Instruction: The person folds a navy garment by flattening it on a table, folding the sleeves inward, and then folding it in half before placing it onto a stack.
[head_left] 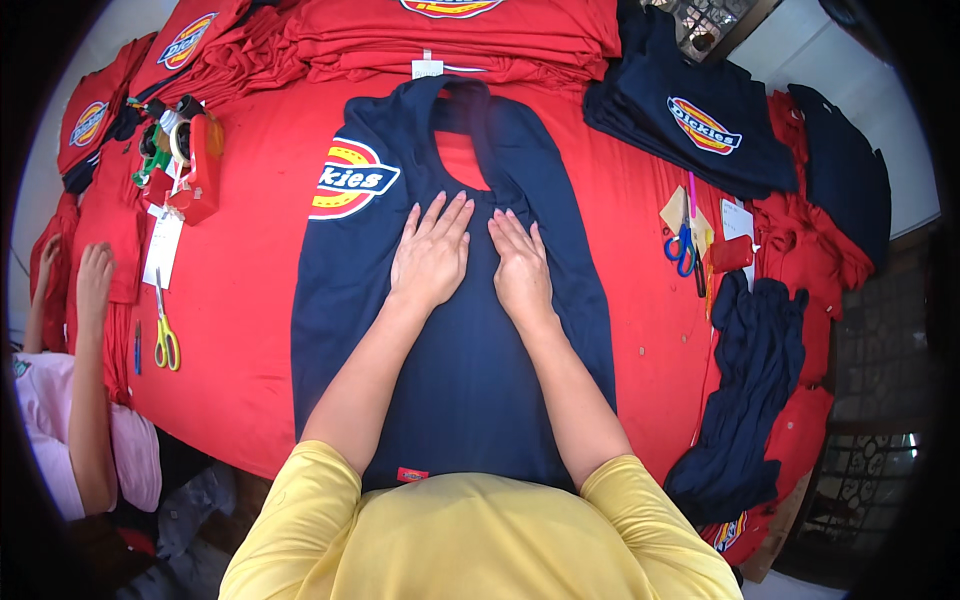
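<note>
A navy blue garment (450,390) with a wide neck opening lies spread before me on the red cloth. It bears a printed logo patch at its upper left and a small red tag at its near edge. My left hand (432,254) rests flat on the fabric just below the neck opening, fingers stretched out and together. Beside it, a little to the right, my right hand (519,264) also lies on the garment with its fingers extended. Neither hand grips anything. Red fabric shows through the neck opening between the dark edges.
Stacked red shirts (520,40) line the far side. Folded navy shirts (680,120) stand far right. Blue-handled scissors (681,250) lie right, above crumpled navy cloth (745,390). A red tape holder (203,170) and yellow-handled scissors (166,340) are left. Another person's hand (95,275) reaches in there.
</note>
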